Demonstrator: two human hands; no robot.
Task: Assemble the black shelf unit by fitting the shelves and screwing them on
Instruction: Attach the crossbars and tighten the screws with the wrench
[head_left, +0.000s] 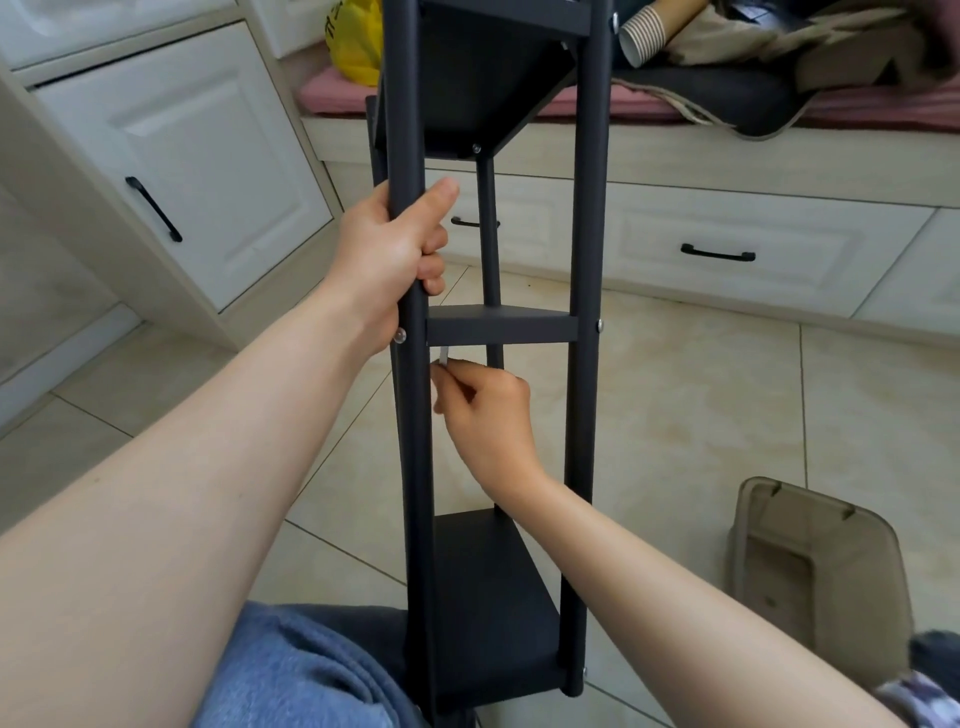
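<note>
**Item:** black shelf unit (589, 218), three-post frame with wedge-shaped shelves, lying tilted across your lap. Its long axis runs straight away from you, far end toward the window seat.

**Key relation:** the middle shelf (501, 328) crosses between the posts directly ahead of both hands. The joint at its left end is the one in hand. A silver screw (400, 335) shows on the outer face of the left post (413, 441).

**Hands:**
- Your left hand (395, 249) is wrapped around the left post just above that shelf, thumb up the post.
- Your right hand (485, 410), the nearer one to the joint's underside, pinches a small silver tool (444, 357), probably a hex key. Its tip is just under the shelf, beside the post.

**Materials:**
- Posts: round tube, matte black, smooth.
- Shelves: flat matte panels, square-edged.
- Lower shelf (493, 587) and upper shelf (483, 78): already seated.
- Right post screw (600, 326): bright metal, domed.

**Surroundings:** glossy beige tiled floor (701, 405) and a translucent plastic bin (815, 566) on your right.
</note>
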